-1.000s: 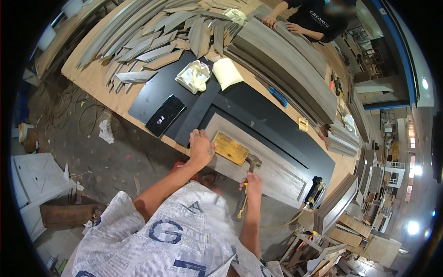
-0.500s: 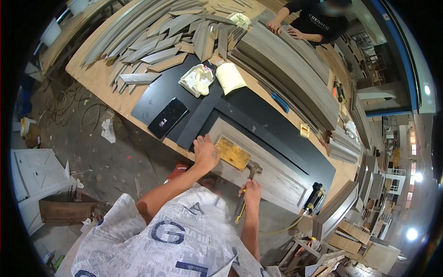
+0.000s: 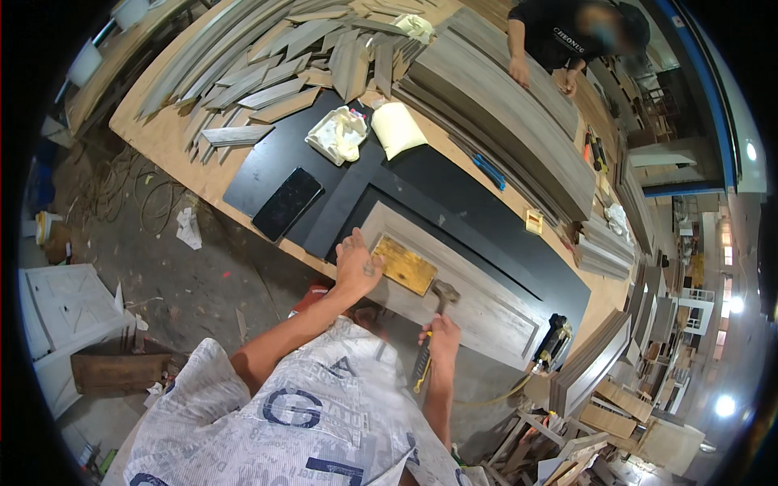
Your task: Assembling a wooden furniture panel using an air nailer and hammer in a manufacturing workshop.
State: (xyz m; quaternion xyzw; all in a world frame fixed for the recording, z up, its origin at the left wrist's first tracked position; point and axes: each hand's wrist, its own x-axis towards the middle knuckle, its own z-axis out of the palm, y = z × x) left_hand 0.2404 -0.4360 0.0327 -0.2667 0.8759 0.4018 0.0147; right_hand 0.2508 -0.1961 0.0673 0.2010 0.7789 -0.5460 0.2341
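My left hand (image 3: 359, 267) grips the left end of a yellowish, worn wooden block (image 3: 405, 266), its upper fingers reaching out over the panel's left edge. The block lies on a grey wood-grain panel (image 3: 486, 314) set in a dark frame (image 3: 454, 227). My right hand (image 3: 440, 338) is closed round the handle of a hammer (image 3: 445, 295). The hammer's head is close to the block's right end; I cannot tell whether they touch.
A phone (image 3: 288, 204), an open white container (image 3: 338, 136) and a pale yellow bag (image 3: 398, 130) rest on the dark board. Mitred strips (image 3: 275, 93) are heaped behind. Long boards (image 3: 519, 121) lie toward a co-worker (image 3: 559, 40). A black tool (image 3: 554, 340) stands at right.
The fingers of my left hand have stretched out slightly. The hammer stays near the block. Across the table, the co-worker's hands have moved right, and the whole view has shifted a little.
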